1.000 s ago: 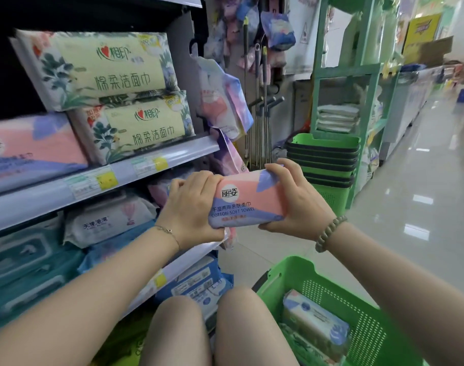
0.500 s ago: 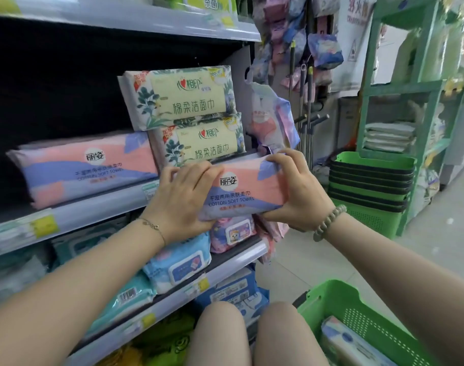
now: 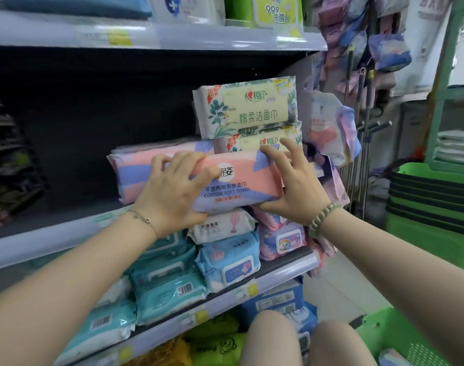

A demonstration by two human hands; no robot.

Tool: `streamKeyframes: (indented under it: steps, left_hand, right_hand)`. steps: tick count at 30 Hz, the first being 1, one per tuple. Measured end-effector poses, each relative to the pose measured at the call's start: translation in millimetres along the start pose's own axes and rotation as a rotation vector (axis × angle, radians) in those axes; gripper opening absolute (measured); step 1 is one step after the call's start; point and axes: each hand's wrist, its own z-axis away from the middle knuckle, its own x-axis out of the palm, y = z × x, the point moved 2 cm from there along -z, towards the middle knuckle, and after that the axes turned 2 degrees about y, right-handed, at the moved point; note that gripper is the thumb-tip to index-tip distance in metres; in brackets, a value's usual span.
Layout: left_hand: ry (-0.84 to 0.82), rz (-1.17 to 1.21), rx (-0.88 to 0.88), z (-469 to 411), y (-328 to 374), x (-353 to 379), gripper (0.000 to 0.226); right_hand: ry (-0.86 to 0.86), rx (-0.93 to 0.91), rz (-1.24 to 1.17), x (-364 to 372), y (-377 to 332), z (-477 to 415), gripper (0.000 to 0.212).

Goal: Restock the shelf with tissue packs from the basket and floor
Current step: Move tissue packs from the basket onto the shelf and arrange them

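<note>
A pink-and-blue pack (image 3: 241,180) is held level at the centre of the frame by both hands. Its left end is gripped by the left hand (image 3: 170,191), with the fingers curled over the top edge and the thumb laid across the front. Its right end is gripped by the right hand (image 3: 294,186), with the thumb tucked beneath; the fingers (image 3: 271,150) are bent over the top corner, and one of them is raised clear of the wrapper.

The pack is held at the front edge of the middle shelf (image 3: 53,233). Whether its underside rests on that edge cannot be told. Just behind it and to the left, a second pack (image 3: 130,167) of the same print is laid flat on the shelf. Two floral packs (image 3: 246,107) are stacked above centre, and the lower one is partly covered by the held pack and the right fingers.

A thin chain (image 3: 143,220) is worn on the left wrist and a bead bracelet (image 3: 323,215) on the right. On the shelf below, teal, blue and pink wipes (image 3: 228,260) are packed side by side. A green basket (image 3: 378,328) is seen at the lower right corner with part of a pack inside it, and a basket stack (image 3: 431,202) is seen at the right edge. Two bare knees (image 3: 273,336) are seen at the bottom centre.
</note>
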Motion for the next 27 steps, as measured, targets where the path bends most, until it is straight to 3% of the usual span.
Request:
streamKeyframes:
  steps: [6, 11, 17, 27]
  left_hand:
    - [0.008, -0.075, -0.020, 13.5, -28.3, -11.1, 0.062]
    - [0.017, -0.125, -0.070, 21.6, -47.9, -13.5, 0.064]
    - [-0.008, -0.173, -0.060, 18.9, -63.7, -16.6, 0.061]
    - [-0.088, -0.197, -0.122, 28.2, -81.6, -5.1, 0.062]
  right_hand:
    - [0.123, -0.178, 0.121, 26.8, -31.4, -18.4, 0.080]
    - [0.266, -0.277, 0.176, 49.5, -56.4, -30.8, 0.062]
    - [0.295, -0.359, 0.211, 59.4, -65.7, -45.4, 0.044]
    - [0.196, -0.353, 0.140, 79.5, -78.8, -56.0, 0.061]
